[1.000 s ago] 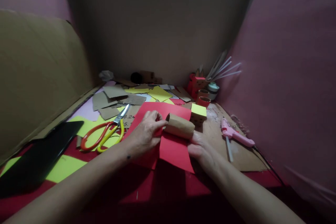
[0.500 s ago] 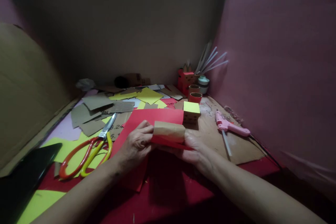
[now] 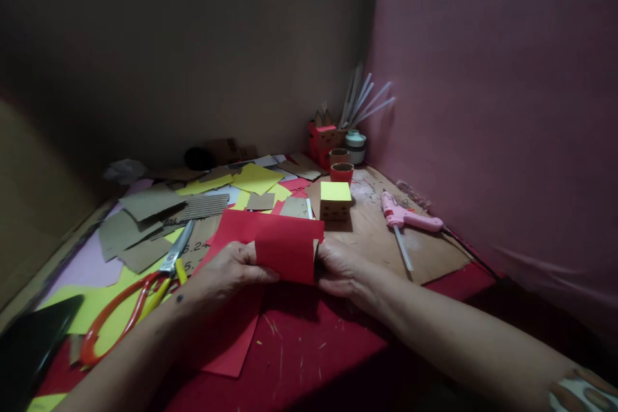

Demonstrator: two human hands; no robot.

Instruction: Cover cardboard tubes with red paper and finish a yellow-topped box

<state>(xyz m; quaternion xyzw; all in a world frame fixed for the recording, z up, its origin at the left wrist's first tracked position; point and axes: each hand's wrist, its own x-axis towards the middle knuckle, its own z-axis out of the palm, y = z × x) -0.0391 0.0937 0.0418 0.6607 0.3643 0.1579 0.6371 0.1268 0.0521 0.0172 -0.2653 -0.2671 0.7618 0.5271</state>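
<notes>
My left hand (image 3: 226, 270) and right hand (image 3: 340, 270) each pinch one end of the red paper (image 3: 284, 257), which I see curled over a cardboard tube (image 3: 315, 250) whose edge just peeks out by my right fingers. Left of my left hand lie the scissors (image 3: 140, 290). Beyond my right hand sit a yellow-topped box (image 3: 335, 199) and a pink glue gun (image 3: 408, 221) on the surface (image 3: 299, 360).

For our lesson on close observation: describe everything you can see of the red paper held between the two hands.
The red paper is a plain, matte sheet, curled up and over so its near face stands almost upright. It looks thin and smooth. The left hand pinches its left edge, the right hand its right edge, where a sliver of brown cardboard peeks out. Its far part lies flat on the table, in front of a yellow-topped box.
</notes>
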